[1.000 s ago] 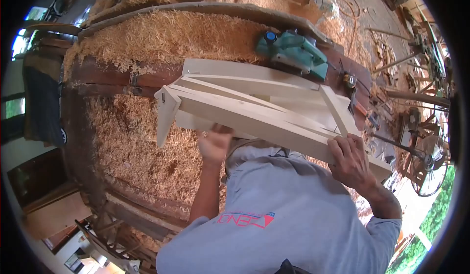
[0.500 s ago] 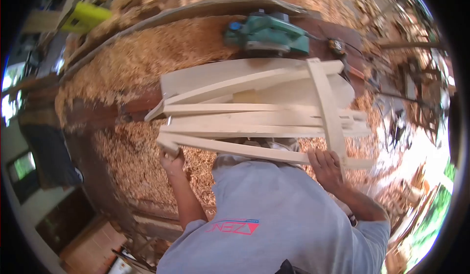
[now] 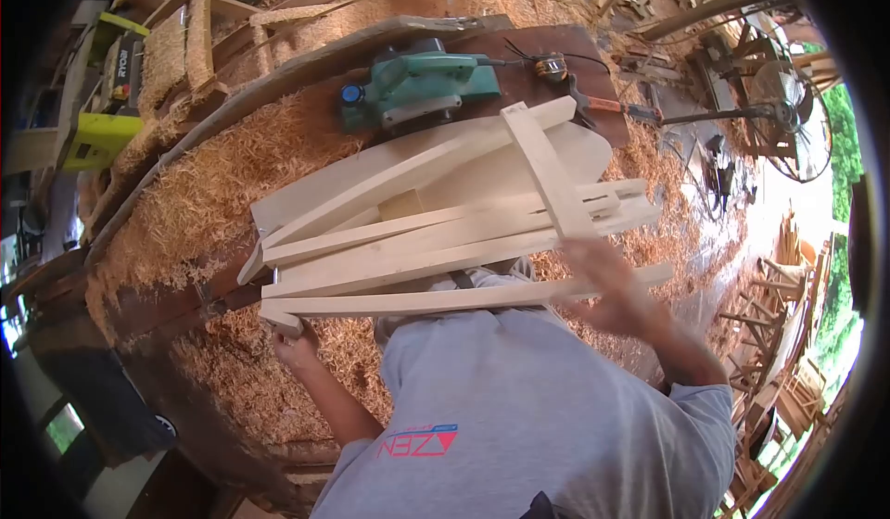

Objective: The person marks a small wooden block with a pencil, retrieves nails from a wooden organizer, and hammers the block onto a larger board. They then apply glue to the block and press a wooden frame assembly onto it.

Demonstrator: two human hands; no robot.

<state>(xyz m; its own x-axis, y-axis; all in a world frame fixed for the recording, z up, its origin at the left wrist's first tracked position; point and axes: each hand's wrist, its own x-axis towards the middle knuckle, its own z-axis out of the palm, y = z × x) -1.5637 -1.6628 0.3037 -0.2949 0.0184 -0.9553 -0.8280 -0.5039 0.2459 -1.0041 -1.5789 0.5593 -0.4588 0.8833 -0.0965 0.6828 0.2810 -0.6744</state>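
At the left end of a long, slightly curved wooden slat [image 3: 417, 300], my left hand [image 3: 295, 348] is closed round its short angled end piece. My right hand [image 3: 616, 292], blurred by motion, is at the lower end of a wooden crosspiece [image 3: 542, 162] and close to the slat's right part. Its fingers are too smeared to tell their grip. The crosspiece lies over several more pale slats, among them an upper curved slat [image 3: 417, 172] and slotted middle pieces [image 3: 519, 221]. Beneath them rests a broad pale board [image 3: 324, 190] with a rounded right end.
A green electric planer [image 3: 422, 83] sits behind the wood on the bench [image 3: 593, 60]. A tape measure [image 3: 552, 67] and an orange-handled hammer [image 3: 616, 107] lie to its right. Wood shavings [image 3: 213, 195] cover much of the surface, and a fan [image 3: 788, 111] stands at far right.
My right hand has lifted off the long slat and shifted to the crosspiece's lower end. The slat's right end has tilted upward, away from the others at left. The view has swung right.
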